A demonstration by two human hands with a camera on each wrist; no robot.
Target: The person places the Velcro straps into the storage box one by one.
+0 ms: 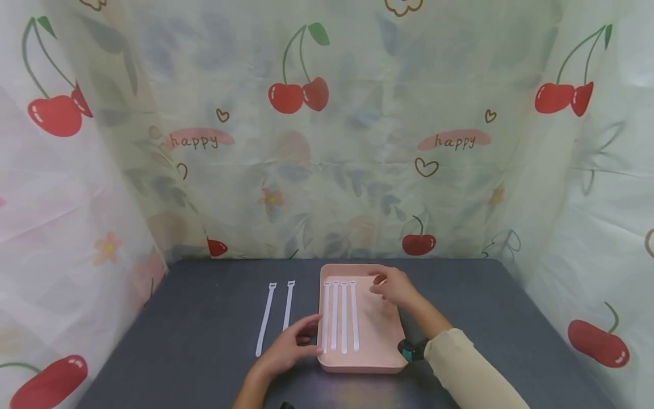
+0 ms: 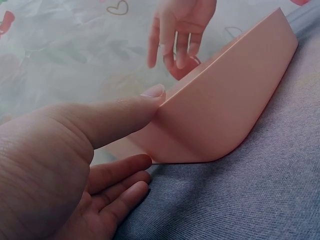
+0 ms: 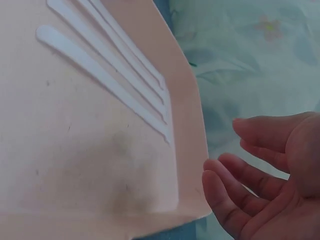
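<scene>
A pink tray (image 1: 378, 335) lies on the dark table, with several white strap-like cable ties (image 1: 344, 318) side by side along its left half. My left hand (image 1: 288, 347) is at the tray's left edge. In the left wrist view its thumb (image 2: 135, 112) touches the rim, while the other fingers are straight beside the tray's wall. Over the tray's far right part is my right hand (image 1: 398, 286), fingers loosely bent and holding nothing. The right wrist view shows that hand (image 3: 270, 185) close to a tray corner.
Two more white cable ties lie on the table left of the tray, one farther left (image 1: 265, 319) and one nearer (image 1: 289, 304), its lower end by my left hand. A cherry-printed curtain (image 1: 347, 170) surrounds the table (image 1: 194, 329) at the back and sides.
</scene>
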